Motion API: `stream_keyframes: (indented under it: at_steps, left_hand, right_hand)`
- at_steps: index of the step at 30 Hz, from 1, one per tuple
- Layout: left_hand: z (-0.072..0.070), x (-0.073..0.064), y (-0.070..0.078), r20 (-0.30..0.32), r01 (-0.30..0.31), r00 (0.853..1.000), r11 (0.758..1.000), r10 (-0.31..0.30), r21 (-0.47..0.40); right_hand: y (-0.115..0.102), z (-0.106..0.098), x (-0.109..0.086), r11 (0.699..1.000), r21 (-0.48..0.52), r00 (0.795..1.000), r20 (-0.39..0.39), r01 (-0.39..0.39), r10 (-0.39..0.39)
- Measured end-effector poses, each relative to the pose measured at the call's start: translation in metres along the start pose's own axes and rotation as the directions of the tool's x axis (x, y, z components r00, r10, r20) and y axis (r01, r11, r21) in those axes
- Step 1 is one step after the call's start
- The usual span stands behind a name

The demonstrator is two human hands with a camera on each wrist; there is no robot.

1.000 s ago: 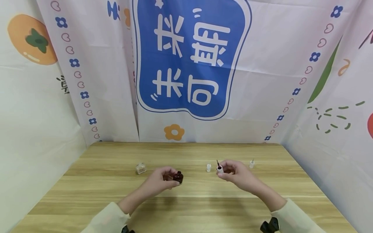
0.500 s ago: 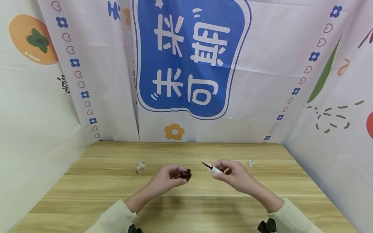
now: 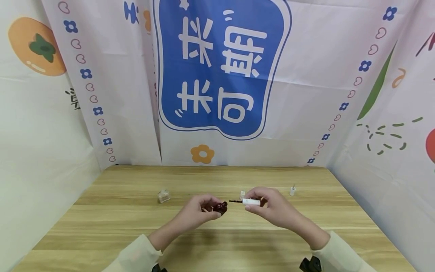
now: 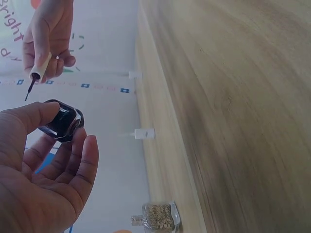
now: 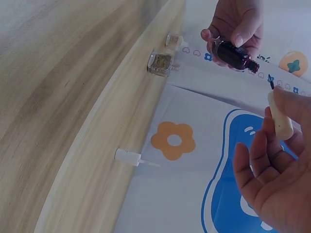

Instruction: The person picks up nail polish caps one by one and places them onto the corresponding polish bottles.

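Observation:
My left hand (image 3: 203, 210) grips a small bottle of dark red nail polish (image 3: 220, 208) between thumb and fingers, its uncapped neck tilted toward the right. The right hand (image 3: 273, 207) pinches a white nail polish cap (image 3: 251, 202), whose dark brush (image 3: 235, 201) lies almost level and points left at the bottle's neck. A small gap separates the brush tip from the bottle mouth, seen too in the right wrist view, where the red bottle (image 5: 233, 54) and the cap (image 5: 280, 116) face each other. Both hands are above the table.
A gold glitter bottle (image 5: 160, 64) stands uncapped at the table's left, with a paler bottle (image 5: 173, 41) beside it. Two white caps stand brush-up on the wooden table (image 3: 217, 245): one cap (image 3: 242, 194) behind the right hand, another cap (image 3: 292, 190) farther right. Printed cloth hangs around.
The left hand has carried the red bottle to the right and tipped its neck rightward. In the right hand the cap has turned from brush-up to brush pointing left, closing the gap.

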State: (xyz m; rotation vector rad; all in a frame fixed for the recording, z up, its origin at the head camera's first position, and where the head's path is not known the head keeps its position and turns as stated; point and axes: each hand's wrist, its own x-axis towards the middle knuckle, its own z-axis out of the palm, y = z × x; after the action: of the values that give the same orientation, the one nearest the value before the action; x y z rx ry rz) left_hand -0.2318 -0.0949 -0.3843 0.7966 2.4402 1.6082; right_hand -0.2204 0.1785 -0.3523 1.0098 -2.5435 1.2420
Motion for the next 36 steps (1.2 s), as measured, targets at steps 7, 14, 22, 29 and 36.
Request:
stream_keyframes:
  at_steps: [7, 14, 22, 29, 36]
  left_hand:
    - [0.004, 0.0, -0.002, -0.001, -0.026, 1.0, 1.0, 0.026, 0.0]
    - [0.005, 0.0, -0.003, 0.001, -0.035, 0.999, 0.999, 0.035, 0.006]
    - [0.007, -0.001, 0.0, 0.025, -0.043, 0.999, 0.999, 0.043, -0.017]
    - [0.009, 0.0, -0.003, 0.034, -0.035, 0.999, 0.999, 0.036, -0.019]
    - [0.012, 0.0, -0.001, 0.042, -0.045, 0.998, 0.999, 0.046, -0.016]
  right_hand:
    - [0.002, 0.003, 0.002, 0.998, -0.03, 0.998, 0.003, 0.059, -0.059]
    - [0.004, 0.004, 0.002, 0.995, -0.056, 0.997, 0.001, 0.079, -0.079]
    - [0.002, 0.006, 0.002, 0.995, -0.064, 0.997, 0.014, 0.078, -0.077]
    - [0.002, 0.008, 0.003, 0.997, -0.038, 0.998, 0.028, 0.064, -0.063]
    - [-0.001, 0.011, 0.006, 1.0, 0.025, 0.999, 0.044, 0.0, -0.001]
